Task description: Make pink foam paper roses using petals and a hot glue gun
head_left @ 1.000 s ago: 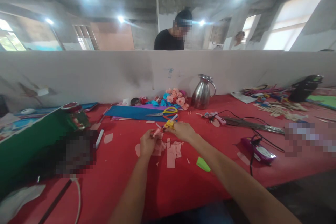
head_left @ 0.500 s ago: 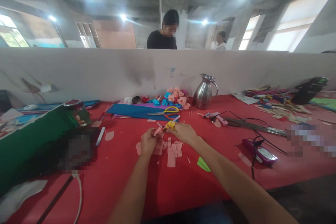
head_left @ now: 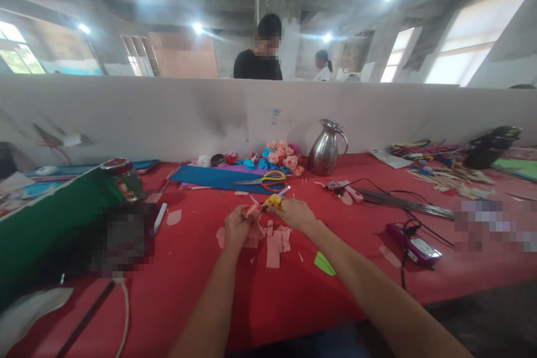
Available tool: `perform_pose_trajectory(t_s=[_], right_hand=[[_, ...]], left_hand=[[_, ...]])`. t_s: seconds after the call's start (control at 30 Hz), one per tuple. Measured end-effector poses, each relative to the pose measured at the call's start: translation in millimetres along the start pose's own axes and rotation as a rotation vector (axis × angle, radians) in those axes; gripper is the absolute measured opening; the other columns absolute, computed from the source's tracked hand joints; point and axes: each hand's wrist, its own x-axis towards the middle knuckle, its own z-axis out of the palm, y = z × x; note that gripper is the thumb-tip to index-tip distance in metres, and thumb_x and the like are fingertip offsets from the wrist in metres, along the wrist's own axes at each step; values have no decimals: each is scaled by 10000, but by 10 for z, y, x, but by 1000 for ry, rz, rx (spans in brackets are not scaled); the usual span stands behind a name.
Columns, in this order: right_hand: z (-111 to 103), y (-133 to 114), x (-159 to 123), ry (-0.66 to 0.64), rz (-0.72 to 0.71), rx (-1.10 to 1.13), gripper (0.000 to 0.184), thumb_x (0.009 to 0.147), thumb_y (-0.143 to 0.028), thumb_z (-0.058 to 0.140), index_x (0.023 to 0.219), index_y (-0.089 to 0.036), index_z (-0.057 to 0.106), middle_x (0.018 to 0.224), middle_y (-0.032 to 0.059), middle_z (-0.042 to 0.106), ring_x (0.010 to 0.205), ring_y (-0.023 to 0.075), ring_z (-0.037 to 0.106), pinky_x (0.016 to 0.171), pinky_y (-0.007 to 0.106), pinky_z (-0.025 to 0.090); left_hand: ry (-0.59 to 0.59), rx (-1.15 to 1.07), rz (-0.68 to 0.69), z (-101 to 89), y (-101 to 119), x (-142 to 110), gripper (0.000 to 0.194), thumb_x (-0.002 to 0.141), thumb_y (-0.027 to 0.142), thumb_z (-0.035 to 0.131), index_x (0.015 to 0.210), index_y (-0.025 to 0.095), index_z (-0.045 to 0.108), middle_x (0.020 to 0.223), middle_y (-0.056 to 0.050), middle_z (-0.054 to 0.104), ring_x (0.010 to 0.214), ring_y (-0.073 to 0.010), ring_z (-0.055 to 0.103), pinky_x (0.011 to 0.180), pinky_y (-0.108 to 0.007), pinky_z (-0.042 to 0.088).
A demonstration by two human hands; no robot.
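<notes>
On the red table (head_left: 168, 296), your left hand (head_left: 236, 227) pinches pink paper (head_left: 253, 211); your right hand (head_left: 297, 214) grips a yellow glue gun (head_left: 273, 200) just beside it, likely so its tip can reach; pink scraps (head_left: 273, 250) lie near, handy.

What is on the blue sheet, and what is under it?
Scissors lie on the blue sheet. A purple sheet shows along its far edge; anything further beneath is covered.
</notes>
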Motion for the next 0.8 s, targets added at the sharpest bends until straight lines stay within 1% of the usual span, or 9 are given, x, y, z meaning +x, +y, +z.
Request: perform_pose_trajectory(t_s=[0.1, 0.2, 0.33, 0.43, 0.53, 0.6, 0.67, 0.73, 0.8], right_hand=[[-61, 74, -13, 53, 66, -49, 574, 851, -633, 264, 1076, -205, 575, 978, 106, 666, 905, 223, 622, 693, 262, 415], [-110, 248, -56, 150, 129, -126, 505, 899, -543, 255, 1116, -191, 545, 1004, 121, 648, 945, 223, 600, 720, 264, 410], [-43, 600, -190, 222, 190, -293, 384, 920, -259, 319, 1289, -173, 385, 1062, 146, 591, 963, 243, 568, 754, 318, 402], [56, 819, -287, 130, 296, -359, 478, 825, -97, 405, 1300, -147, 384, 1094, 173, 555, 1021, 278, 519, 790, 367, 389], [57, 837, -314, 134, 318, -308, 459, 765, -96, 463, 1221, -144, 492, 1147, 176, 533, 1084, 313, 457, 847, 426, 359], [-21, 710, -282, 190, 249, -195, 458, 745, -118, 486, 1198, -169, 529, 1207, 160, 511, 1127, 317, 420, 893, 450, 329], [-130, 512, -211, 185, 49, 32, 532, 718, -150, 519, 1247, -202, 499, 1287, 117, 473, 1171, 277, 398, 940, 402, 315], [-226, 302, -111, 53, -209, 278, 574, 734, -222, 524, 1302, -217, 442, 1296, 85, 490, 1176, 239, 415, 952, 351, 325], [-275, 133, 1, -137, -345, 444, 542, 722, -276, 559, 1258, -230, 494, 1220, 56, 563, 1067, 213, 510, 850, 294, 398]], left_hand=[[4, -18, -1, -14, -6, -1, 331, 606, 201, 591, 931, 153, 637, 686, -18, 660, 595, -149, 598, 527, -224, 431], [71, 25, 21, -70, 90, -11, 223, 626, 252, 604, 822, 164, 662, 687, -18, 656, 639, -163, 595, 568, -238, 431], [130, -19, 41, -149, 274, -11, 242, 632, 300, 634, 830, 167, 670, 732, -26, 663, 693, -171, 594, 641, -260, 439], [68, -175, 38, -143, 373, -29, 345, 588, 275, 673, 912, 160, 657, 718, -13, 642, 684, -158, 585, 634, -251, 440], [-19, -264, 9, -80, 465, -86, 419, 538, 248, 710, 942, 158, 644, 643, 24, 591, 609, -131, 553, 577, -234, 423], [-102, -291, -9, -27, 547, -139, 420, 522, 231, 716, 929, 159, 638, 610, 42, 564, 562, -115, 530, 546, -226, 409], [-200, -323, -24, 20, 642, -194, 421, 509, 209, 716, 918, 162, 626, 595, 49, 550, 535, -108, 519, 524, -220, 402], [-264, -347, -62, 54, 726, -242, 422, 490, 188, 718, 897, 166, 611, 603, 42, 563, 538, -114, 531, 519, -220, 404], [-307, -371, -59, 73, 773, -279, 404, 488, 188, 715, 876, 173, 605, 641, 24, 590, 568, -121, 547, 534, -220, 411]])
